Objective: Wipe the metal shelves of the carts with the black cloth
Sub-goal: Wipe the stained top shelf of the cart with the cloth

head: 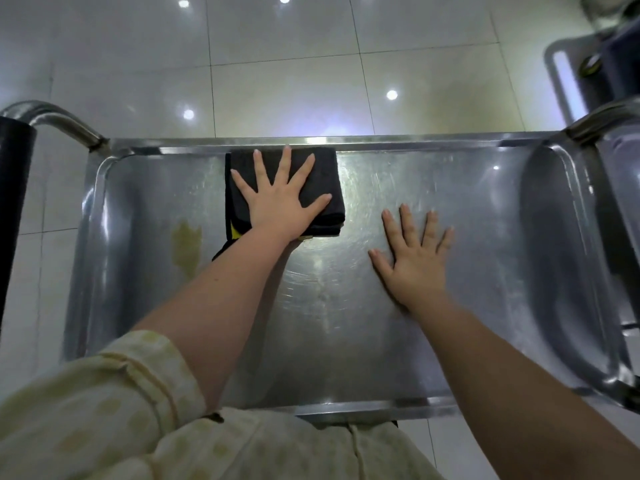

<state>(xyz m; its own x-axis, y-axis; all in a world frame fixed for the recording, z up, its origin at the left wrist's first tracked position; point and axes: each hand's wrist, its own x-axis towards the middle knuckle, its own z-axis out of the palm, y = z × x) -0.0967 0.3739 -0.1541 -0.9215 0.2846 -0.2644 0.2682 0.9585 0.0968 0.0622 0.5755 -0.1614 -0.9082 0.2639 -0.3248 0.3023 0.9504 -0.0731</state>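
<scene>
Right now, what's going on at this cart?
A person is wiping the cart's metal shelf. The left hand presses flat, fingers spread, on a folded black cloth by the far rim. The right hand rests flat on bare metal beside it. A yellowish stain lies left of the cloth.

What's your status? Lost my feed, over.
Left hand flat, pressing folded black cloth at far edge of steel cart shelf. Right hand flat on shelf. Yellowish stain left of cloth.
</scene>
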